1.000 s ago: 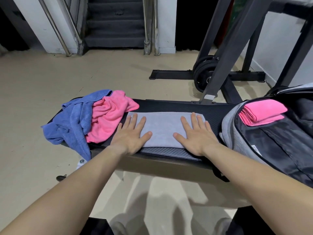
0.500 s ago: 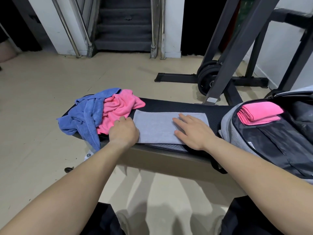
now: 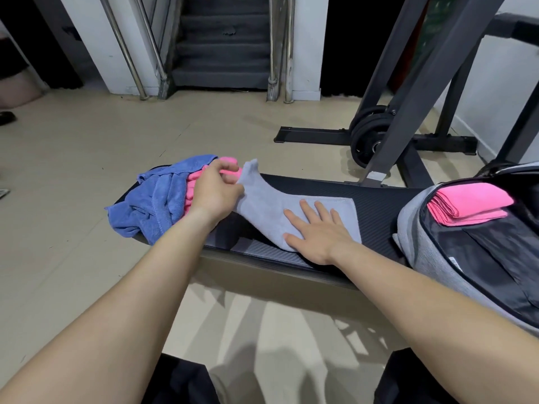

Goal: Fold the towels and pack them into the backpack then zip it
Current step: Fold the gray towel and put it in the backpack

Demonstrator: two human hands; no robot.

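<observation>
A grey towel [image 3: 271, 205] lies on the black bench [image 3: 376, 196]. My left hand [image 3: 214, 191] pinches the towel's left end and holds it lifted off the bench. My right hand [image 3: 318, 231] lies flat on the towel's right half, fingers straight. A crumpled blue towel [image 3: 154, 202] and a crumpled pink towel [image 3: 194, 182] sit at the bench's left end, partly behind my left hand. The grey backpack [image 3: 420, 252] stands open at the right end, with a folded pink towel [image 3: 469, 204] in its mouth.
A dark weight rack [image 3: 405, 91] with black plates [image 3: 370, 135] stands behind the bench on the right. Stairs with metal rails [image 3: 221, 45] rise at the back. Beige floor surrounds the bench. A person's shoe [image 3: 5, 117] shows at the far left.
My left hand went from lying flat on the grey towel to gripping its left end and lifting it up and rightward. My right hand shifted toward the towel's middle and stays flat.
</observation>
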